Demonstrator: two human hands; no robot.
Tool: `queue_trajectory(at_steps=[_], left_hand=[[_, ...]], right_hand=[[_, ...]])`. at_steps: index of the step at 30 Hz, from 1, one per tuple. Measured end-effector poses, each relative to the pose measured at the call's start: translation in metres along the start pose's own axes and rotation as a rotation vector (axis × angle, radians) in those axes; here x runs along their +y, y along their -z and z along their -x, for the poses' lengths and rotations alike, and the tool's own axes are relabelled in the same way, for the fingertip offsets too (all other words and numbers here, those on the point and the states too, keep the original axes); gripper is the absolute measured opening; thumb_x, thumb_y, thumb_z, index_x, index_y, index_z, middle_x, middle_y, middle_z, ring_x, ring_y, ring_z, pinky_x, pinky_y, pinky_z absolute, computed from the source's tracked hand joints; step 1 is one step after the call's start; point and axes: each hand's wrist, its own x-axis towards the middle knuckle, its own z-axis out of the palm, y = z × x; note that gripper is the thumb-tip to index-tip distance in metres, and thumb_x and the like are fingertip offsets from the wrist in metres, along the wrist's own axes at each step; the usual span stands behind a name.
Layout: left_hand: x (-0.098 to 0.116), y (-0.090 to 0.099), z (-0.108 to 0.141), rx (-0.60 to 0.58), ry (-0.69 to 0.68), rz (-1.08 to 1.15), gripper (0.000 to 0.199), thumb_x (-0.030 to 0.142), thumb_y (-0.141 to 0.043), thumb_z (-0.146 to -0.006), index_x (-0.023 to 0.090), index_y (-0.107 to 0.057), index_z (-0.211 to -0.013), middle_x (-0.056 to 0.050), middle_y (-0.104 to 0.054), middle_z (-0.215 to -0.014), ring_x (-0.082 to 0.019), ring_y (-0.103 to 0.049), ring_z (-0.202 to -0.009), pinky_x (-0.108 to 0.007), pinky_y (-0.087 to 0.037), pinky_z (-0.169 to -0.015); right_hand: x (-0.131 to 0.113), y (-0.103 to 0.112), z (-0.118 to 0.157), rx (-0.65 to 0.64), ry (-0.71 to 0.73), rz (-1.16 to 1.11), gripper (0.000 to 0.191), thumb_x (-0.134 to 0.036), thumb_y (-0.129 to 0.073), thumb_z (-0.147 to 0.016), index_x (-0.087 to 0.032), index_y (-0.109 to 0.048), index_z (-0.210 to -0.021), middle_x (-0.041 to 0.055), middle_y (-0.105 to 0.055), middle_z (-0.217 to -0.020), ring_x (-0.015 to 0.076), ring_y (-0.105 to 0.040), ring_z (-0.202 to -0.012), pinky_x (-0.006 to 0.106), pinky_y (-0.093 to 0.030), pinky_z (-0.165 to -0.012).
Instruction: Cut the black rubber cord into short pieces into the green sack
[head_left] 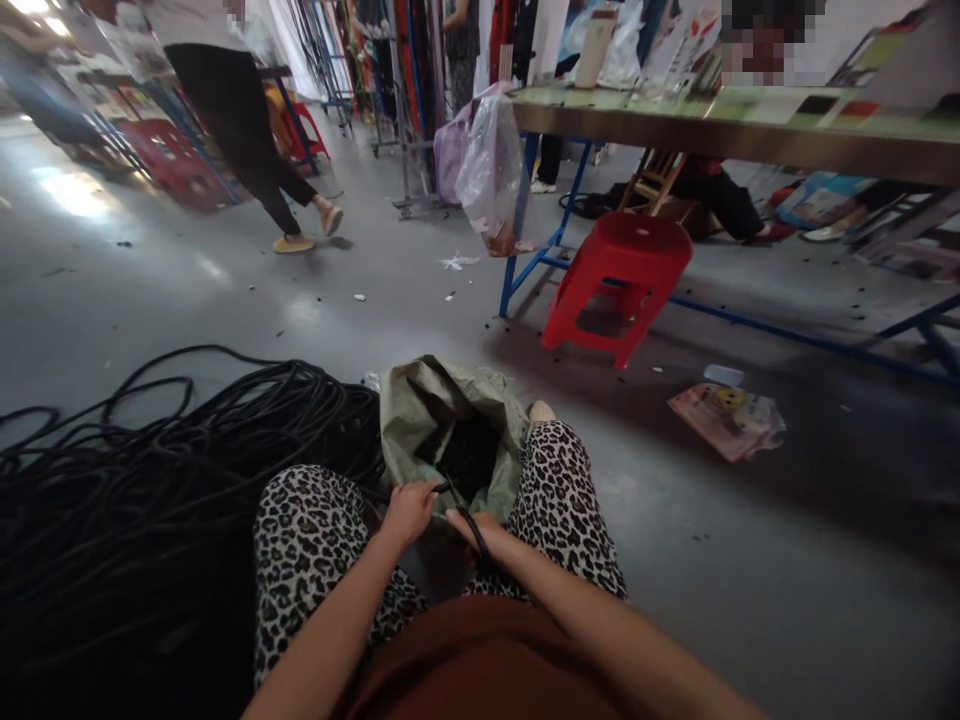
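My left hand (411, 510) is closed on a black cord (442, 488), whose short end sticks out past the fingers. My right hand (480, 530) grips black-handled scissors (472, 528), with a dark handle loop curving over the hand and the blades pointing at the cord end. Both hands are close together over the near rim of an open woven sack (405, 410), which stands between my knees. Small dark pieces (471, 455) lie inside the sack; their exact kind is hard to make out.
A large heap of black cord (300, 400) spreads over the floor at left. Ahead stand a red plastic stool (622, 260) and a long table (675, 125) with blue legs. Packaging (727, 415) lies on the floor at right. A person (225, 110) walks at upper left.
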Motion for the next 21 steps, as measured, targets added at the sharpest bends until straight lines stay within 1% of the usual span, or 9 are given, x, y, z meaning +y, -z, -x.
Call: queue_trajectory(at_steps=[4,6,8,10,12,17,21], left_hand=[[0.001,0.001,0.001,-0.018,0.009,0.005,0.041,0.023,-0.045,-0.102,0.026,-0.067,-0.136,-0.008,-0.076,-0.127,-0.023,-0.066,-0.123,-0.039,-0.044,-0.108],[0.003,0.003,0.002,-0.02,0.009,0.011,0.041,0.023,-0.045,-0.101,0.025,-0.068,-0.135,-0.009,-0.075,-0.127,-0.024,-0.066,-0.124,-0.04,-0.044,-0.109],[0.005,0.006,0.004,-0.024,-0.003,0.027,0.041,0.023,-0.045,-0.101,0.023,-0.069,-0.134,-0.01,-0.075,-0.129,-0.024,-0.066,-0.124,-0.04,-0.045,-0.11],[0.006,0.008,0.005,-0.025,-0.005,0.04,0.04,0.022,-0.046,-0.1,0.025,-0.07,-0.131,-0.009,-0.076,-0.127,-0.023,-0.067,-0.123,-0.039,-0.046,-0.109],[0.006,0.008,0.006,-0.03,-0.011,0.048,0.04,0.022,-0.046,-0.1,0.025,-0.071,-0.13,-0.009,-0.076,-0.126,-0.023,-0.068,-0.123,-0.038,-0.046,-0.109],[0.003,0.005,0.004,-0.027,-0.012,0.047,0.041,0.022,-0.046,-0.1,0.024,-0.07,-0.134,-0.009,-0.076,-0.128,-0.024,-0.067,-0.124,-0.038,-0.047,-0.109],[0.002,0.004,0.003,-0.032,-0.02,0.049,0.04,0.022,-0.046,-0.101,0.025,-0.07,-0.133,-0.009,-0.076,-0.127,-0.023,-0.068,-0.124,-0.037,-0.048,-0.108]], right_hand=[[-0.003,0.002,0.006,0.004,0.02,0.017,0.046,-0.048,-0.053,-0.105,-0.014,-0.062,-0.075,-0.0002,-0.052,-0.053,0.0133,-0.052,-0.043,0.02,-0.042,-0.042],[-0.005,0.003,0.01,0.014,0.055,0.04,0.045,-0.046,-0.054,-0.105,-0.015,-0.061,-0.072,0.0004,-0.052,-0.055,0.0142,-0.055,-0.048,0.021,-0.043,-0.046],[-0.007,0.005,0.014,0.032,0.096,0.078,0.044,-0.043,-0.057,-0.104,-0.016,-0.06,-0.069,0.0017,-0.053,-0.058,0.0171,-0.062,-0.059,0.021,-0.046,-0.053],[-0.008,0.006,0.016,0.039,0.142,0.097,0.044,-0.04,-0.058,-0.103,-0.016,-0.061,-0.067,0.0042,-0.058,-0.062,0.0206,-0.068,-0.072,0.022,-0.049,-0.061],[-0.009,0.007,0.016,0.049,0.161,0.108,0.044,-0.039,-0.058,-0.103,-0.016,-0.062,-0.066,0.0066,-0.062,-0.066,0.0229,-0.071,-0.081,0.023,-0.051,-0.067],[-0.006,0.005,0.01,0.079,0.146,0.133,0.043,-0.039,-0.061,-0.102,-0.015,-0.062,-0.065,0.0066,-0.066,-0.07,0.0231,-0.071,-0.085,0.022,-0.05,-0.069],[-0.004,0.003,0.005,0.14,0.133,0.208,0.049,-0.041,-0.06,-0.102,-0.016,-0.06,-0.061,0.01,-0.066,-0.068,0.0273,-0.074,-0.089,0.026,-0.053,-0.072]])
